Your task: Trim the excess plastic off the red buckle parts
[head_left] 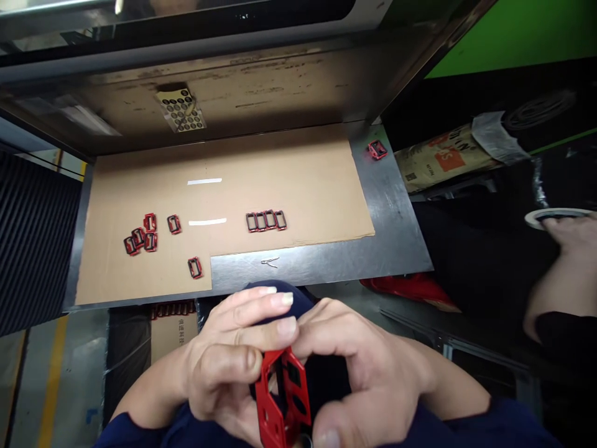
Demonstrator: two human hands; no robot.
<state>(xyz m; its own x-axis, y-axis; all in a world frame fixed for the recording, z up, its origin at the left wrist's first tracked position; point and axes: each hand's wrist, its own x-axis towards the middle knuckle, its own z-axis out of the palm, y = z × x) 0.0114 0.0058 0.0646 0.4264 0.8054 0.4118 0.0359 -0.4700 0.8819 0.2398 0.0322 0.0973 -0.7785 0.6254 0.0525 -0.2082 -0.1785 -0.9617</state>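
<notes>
Close to my body, a red plastic housing (283,398) with a rectangular opening and black parts inside is held between my two hands. My left hand (228,358) grips its left side, with the thumb and fingertips at its upper edge. From the right, my right hand (373,367) curls around it; the index finger reaches the top edge and the thumb is low beside it. Beyond my hands, small metal tweezers or pliers (269,262) lie on the bare metal strip of the bench. A single red-and-black frame (194,267) lies nearest on the cardboard.
A cardboard sheet (289,168) covers most of the metal bench (396,211). It carries a row of several frames (265,221) and a loose cluster (140,236). One red part (377,149) sits at the back right corner. Another person's hand (576,233) touches a white roll (536,218).
</notes>
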